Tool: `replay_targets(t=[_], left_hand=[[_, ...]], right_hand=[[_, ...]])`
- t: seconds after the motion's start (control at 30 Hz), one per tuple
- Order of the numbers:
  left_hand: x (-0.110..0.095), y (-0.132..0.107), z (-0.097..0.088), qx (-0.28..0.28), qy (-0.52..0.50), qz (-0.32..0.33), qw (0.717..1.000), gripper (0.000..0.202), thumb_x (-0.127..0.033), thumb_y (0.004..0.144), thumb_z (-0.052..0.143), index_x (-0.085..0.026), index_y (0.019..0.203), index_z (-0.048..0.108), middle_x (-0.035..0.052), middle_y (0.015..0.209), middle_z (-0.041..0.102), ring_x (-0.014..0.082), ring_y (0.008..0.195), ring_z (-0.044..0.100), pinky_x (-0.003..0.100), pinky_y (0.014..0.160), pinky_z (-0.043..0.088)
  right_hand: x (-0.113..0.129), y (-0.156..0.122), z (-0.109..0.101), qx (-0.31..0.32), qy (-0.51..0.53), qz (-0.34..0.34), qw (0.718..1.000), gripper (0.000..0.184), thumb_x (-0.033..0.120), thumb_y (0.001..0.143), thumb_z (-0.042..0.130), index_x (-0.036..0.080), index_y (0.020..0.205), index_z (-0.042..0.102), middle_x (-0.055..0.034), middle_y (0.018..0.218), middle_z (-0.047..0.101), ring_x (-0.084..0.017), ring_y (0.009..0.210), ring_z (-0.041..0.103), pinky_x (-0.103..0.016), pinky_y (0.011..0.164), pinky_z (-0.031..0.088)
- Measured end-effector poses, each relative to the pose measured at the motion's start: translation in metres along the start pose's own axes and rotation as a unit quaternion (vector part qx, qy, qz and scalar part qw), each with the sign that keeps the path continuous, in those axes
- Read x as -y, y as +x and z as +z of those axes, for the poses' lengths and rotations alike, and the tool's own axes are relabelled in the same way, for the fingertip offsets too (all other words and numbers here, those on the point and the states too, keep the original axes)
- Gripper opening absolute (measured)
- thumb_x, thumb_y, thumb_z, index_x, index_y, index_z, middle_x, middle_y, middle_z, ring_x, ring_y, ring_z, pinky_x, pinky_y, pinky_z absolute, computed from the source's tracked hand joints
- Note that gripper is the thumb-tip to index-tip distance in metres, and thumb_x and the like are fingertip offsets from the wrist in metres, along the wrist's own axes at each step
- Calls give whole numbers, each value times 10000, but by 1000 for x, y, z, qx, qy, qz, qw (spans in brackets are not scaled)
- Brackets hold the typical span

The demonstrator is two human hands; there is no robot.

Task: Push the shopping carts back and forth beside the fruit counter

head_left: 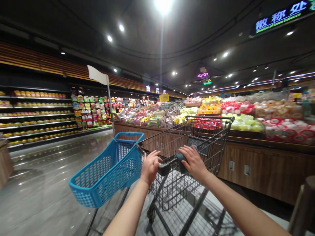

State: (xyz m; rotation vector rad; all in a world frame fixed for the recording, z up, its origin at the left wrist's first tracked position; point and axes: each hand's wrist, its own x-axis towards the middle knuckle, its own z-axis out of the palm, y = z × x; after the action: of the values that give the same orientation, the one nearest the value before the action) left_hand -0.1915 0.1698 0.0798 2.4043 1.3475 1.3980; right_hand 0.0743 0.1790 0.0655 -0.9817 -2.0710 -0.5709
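A dark metal wire shopping cart [169, 193] stands in front of me. My left hand [149, 167] is at the left end of its handle, the fingers bent over the cart's near edge; what lies under the palm is hidden. My right hand [192, 163] lies over the grey-blue grip on the right part of the handle [181, 161], with its fingers curved round it. No goods show in the wire basket. Close by on the left, a blue plastic basket cart [105, 173] touches or nearly touches the wire cart's side.
Beyond the carts runs a wood-fronted display counter [261, 170] heaped with packaged sweets and jelly cups [246, 123]. A white flag [97, 75] on a pole rises behind the blue cart. Stocked shelves [36, 114] line the left wall, across a shiny floor [49, 183].
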Motion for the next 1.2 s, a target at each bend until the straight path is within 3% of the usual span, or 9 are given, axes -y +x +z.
replay_targets(t=[0.1, 0.23, 0.37, 0.53, 0.73, 0.83, 1.0, 1.2], left_hand=[[0, 2, 0, 7, 1, -5, 1000, 416, -313, 899, 304, -256, 818, 708, 9, 1296, 645, 261, 1321, 467, 624, 1157, 127], [1, 3, 1, 3, -6, -7, 1000, 423, -323, 907, 302, -258, 892, 720, 16, 1318, 631, 255, 1337, 452, 616, 1158, 140], [2, 2, 4, -14, -12, -6, 1000, 452, -325, 917, 283, -262, 1074, 702, 28, 1355, 604, 251, 1358, 428, 603, 1165, 137], [4, 1, 6, -20, 2, 5, 1000, 477, -322, 926, 260, -255, 1157, 673, 39, 1364, 596, 256, 1363, 421, 612, 1163, 123], [5, 1, 2, -9, 67, 30, 997, 476, -274, 947, 244, -248, 1223, 630, 42, 1368, 596, 229, 1357, 435, 597, 1177, 70], [3, 0, -3, 13, 100, 41, 994, 477, -264, 959, 236, -241, 1248, 614, 49, 1372, 593, 229, 1359, 436, 602, 1176, 90], [-1, 0, -10, 37, 119, 43, 991, 475, -281, 971, 236, -253, 1288, 589, 52, 1387, 581, 240, 1378, 412, 628, 1167, 56], [1, 3, -8, 47, 106, 33, 993, 486, -306, 972, 238, -264, 1360, 528, 47, 1443, 525, 236, 1412, 357, 616, 1169, 63]], right_hand=[[-22, -1, 0, 1, -3, -5, 1000, 481, 450, 963, 423, 226, 1388, 457, -67, 1393, 531, -233, 1367, 375, -490, 1187, 183], [-55, -3, -1, -26, -11, 48, 998, 428, 446, 973, 393, 214, 1308, 521, -74, 1330, 572, -238, 1331, 417, -505, 1178, 198], [-65, -4, 0, -42, -12, 87, 995, 389, 441, 970, 381, 225, 1232, 570, -77, 1264, 609, -259, 1303, 443, -544, 1156, 225], [-33, 3, -2, -34, -20, 100, 994, 406, 471, 957, 407, 205, 1215, 573, -90, 1235, 619, -283, 1299, 436, -571, 1151, 217], [33, 13, -5, 14, 19, 12, 1000, 490, 516, 927, 466, 204, 1299, 533, -104, 1270, 606, -287, 1289, 448, -563, 1174, 171], [45, 15, -4, 18, 33, -10, 999, 493, 508, 933, 459, 215, 1326, 518, -93, 1285, 601, -274, 1280, 457, -540, 1184, 174], [12, 14, -7, 27, 29, -29, 999, 424, 459, 955, 440, 234, 1299, 545, -80, 1257, 616, -241, 1226, 504, -501, 1160, 255], [-46, 10, -8, -1, -31, 68, 997, 389, 442, 975, 373, 218, 1184, 613, -82, 1161, 654, -239, 1179, 536, -517, 1123, 294]])
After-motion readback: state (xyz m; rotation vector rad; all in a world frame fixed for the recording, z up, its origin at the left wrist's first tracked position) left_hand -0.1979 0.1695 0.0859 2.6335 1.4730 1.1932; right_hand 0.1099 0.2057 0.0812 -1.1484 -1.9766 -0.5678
